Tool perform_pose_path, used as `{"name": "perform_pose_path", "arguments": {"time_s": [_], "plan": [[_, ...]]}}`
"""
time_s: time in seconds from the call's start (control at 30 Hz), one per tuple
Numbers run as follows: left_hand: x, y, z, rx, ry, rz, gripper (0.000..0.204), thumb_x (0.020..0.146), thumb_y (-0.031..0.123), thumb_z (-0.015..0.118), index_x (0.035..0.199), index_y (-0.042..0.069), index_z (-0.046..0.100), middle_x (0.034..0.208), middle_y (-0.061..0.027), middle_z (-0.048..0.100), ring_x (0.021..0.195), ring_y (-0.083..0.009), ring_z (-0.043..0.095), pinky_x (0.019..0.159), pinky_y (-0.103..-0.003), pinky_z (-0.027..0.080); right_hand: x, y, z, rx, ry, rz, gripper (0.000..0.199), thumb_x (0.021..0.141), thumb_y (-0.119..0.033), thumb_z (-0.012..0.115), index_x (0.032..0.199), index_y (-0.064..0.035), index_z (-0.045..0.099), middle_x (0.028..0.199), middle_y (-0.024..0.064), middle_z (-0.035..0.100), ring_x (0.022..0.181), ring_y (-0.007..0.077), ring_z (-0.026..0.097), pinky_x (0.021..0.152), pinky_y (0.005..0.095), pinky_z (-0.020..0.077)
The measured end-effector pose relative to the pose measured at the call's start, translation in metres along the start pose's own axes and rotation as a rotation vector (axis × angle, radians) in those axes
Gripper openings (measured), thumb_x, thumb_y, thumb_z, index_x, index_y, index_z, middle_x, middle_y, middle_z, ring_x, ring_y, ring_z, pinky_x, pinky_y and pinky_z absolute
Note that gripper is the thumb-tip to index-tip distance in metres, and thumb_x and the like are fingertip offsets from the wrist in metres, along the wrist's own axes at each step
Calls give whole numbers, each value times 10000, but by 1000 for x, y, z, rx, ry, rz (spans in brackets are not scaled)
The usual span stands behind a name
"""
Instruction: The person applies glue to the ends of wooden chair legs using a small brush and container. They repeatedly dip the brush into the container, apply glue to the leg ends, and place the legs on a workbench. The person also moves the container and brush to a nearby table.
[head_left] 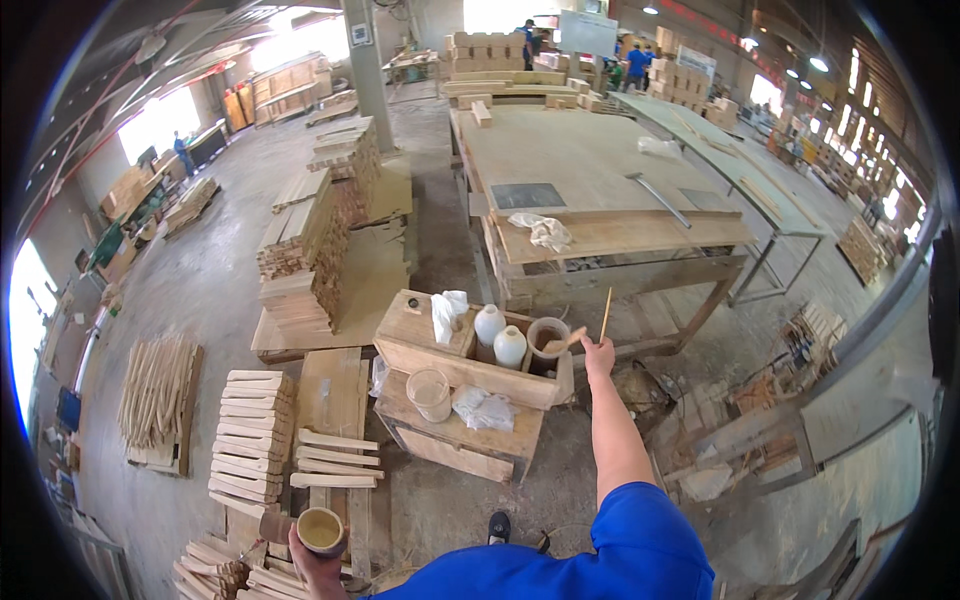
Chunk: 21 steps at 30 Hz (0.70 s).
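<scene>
My left hand (316, 568), at the lower left, is wrapped round a small round cup (321, 528) with yellowish contents. A flat brown piece (276, 526) shows beside the cup; its kind is unclear. My right arm reaches forward, and my right hand (598, 356) is closed on a thin stick (607, 308) that points up. A short tan piece (576, 338) sticks out from the same hand over a tub (548, 336) with brownish contents. That tub stands in a wooden box (470, 372) beside two white bottles (509, 346) and a white cloth (448, 314).
Below the box, a wooden cabinet (460, 448) bears a clear bucket (429, 394) and crumpled plastic (484, 408). Shaped wooden pieces (248, 440) lie stacked at left, with board stacks (300, 240) behind. A large worktable (590, 150) with a hammer (658, 198) stands ahead.
</scene>
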<state>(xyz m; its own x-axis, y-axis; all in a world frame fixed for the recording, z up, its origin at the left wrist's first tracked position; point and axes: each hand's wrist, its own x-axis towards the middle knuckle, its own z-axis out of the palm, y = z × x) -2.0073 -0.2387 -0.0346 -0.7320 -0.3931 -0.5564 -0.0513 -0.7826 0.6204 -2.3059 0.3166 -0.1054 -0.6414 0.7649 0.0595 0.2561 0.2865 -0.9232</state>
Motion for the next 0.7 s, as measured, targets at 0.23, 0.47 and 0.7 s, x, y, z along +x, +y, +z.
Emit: {"name": "perform_pose_path", "arguments": {"time_s": [0.23, 0.47, 0.7], "plan": [[17, -11, 13, 10, -23, 5, 427, 903, 489, 388, 1076, 152, 584, 1042, -61, 606, 957, -301, 584, 775, -592, 483, 42, 0, 7, -201, -78, -239, 191, 758, -151, 656, 743, 10, 554, 731, 159, 590, 708, 303, 599, 623, 403, 448], [16, -21, 9, -12, 45, -33, 431, 894, 493, 414, 1114, 156, 566, 1094, -61, 593, 999, -300, 572, 765, -581, 485, -11, 11, -42, -119, -131, -306, 256, 741, -100, 634, 952, -22, 511, 772, 158, 588, 783, 311, 612, 691, 395, 469], [33, -28, 35, 42, -30, -45, 418, 900, 475, 434, 1128, 152, 571, 1103, -62, 601, 1008, -295, 580, 802, -576, 486, -43, 39, -53, -48, -359, 143, 131, 787, -66, 541, 855, 2, 452, 666, 100, 533, 478, 173, 552, 431, 315, 431]]}}
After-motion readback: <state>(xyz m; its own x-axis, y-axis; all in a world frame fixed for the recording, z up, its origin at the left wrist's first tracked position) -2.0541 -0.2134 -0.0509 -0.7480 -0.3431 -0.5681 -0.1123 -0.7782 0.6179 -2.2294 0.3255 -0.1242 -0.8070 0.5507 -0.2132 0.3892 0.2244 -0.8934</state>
